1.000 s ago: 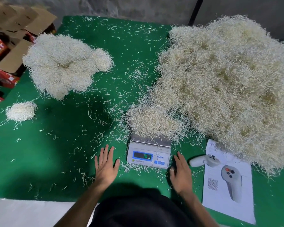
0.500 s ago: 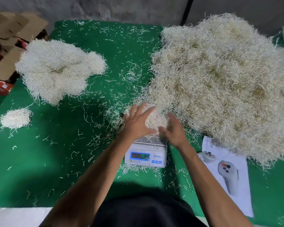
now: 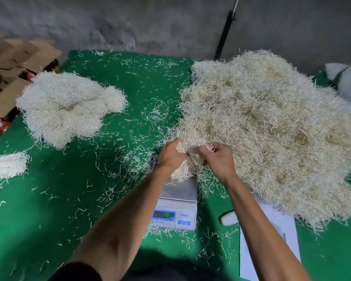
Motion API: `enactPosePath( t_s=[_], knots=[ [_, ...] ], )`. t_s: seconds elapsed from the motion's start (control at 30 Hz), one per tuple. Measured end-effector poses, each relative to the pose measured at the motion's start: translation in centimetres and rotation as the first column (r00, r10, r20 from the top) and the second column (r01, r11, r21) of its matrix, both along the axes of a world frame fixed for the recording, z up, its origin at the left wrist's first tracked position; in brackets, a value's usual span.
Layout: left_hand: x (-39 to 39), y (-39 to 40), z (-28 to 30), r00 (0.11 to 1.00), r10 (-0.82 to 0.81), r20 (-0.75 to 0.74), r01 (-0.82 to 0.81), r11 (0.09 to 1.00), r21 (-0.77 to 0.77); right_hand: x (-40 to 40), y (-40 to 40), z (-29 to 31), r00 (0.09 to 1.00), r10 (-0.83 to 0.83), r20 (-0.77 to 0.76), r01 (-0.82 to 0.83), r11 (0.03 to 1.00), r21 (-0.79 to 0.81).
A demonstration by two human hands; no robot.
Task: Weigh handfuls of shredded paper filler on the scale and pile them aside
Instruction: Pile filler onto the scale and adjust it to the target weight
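Both hands grip the handful above the scale.

Bare forearms & hands, no gloves/watch; black short sleeve on left arm, black top below.

One small white digital scale with a steel platter sits among four heaps of pale shredded paper filler: a huge heap, a broad heap, a little clump, and a handful on the scale. One white paper sheet. Two bare hands.
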State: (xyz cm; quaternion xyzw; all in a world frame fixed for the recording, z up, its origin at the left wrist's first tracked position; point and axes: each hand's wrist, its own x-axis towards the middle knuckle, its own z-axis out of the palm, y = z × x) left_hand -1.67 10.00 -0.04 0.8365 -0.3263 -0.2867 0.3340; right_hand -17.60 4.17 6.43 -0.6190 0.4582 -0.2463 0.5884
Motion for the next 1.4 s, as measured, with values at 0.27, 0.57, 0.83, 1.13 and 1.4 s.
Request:
enactPosePath(
  t_s=[0.27,0.57,0.83,1.13,1.4],
  knots=[
    [5.3,-0.7,2.3,0.791,0.461,-0.402,-0.433,0.886,0.163,-1.6,-0.7,0.8,0.974,-0.175,0.147,0.190,0.978,-0.090],
    [14.0,2.5,3.6,0.658,0.542,-0.523,-0.670,0.738,-0.080,-5.2,-8.4,-3.8,0.935,-0.329,-0.129,0.310,0.939,-0.147],
    [15.0,5.3,4.4,0.876,0.221,-0.428,-0.304,0.943,-0.137,-5.8,-9.0,-5.9,0.914,-0.282,-0.292,0.142,0.896,-0.421],
    [6.3,3.2,3.3,0.830,0.267,-0.490,-0.318,0.948,-0.022,-1.3,-4.0,-3.8,0.902,-0.301,-0.308,0.026,0.753,-0.657],
    [3.4,8.2,-0.3,0.937,-0.191,-0.293,0.175,0.981,-0.080,0.6,3.9,-7.6,0.959,0.246,-0.139,-0.250,0.968,-0.010]
  ],
)
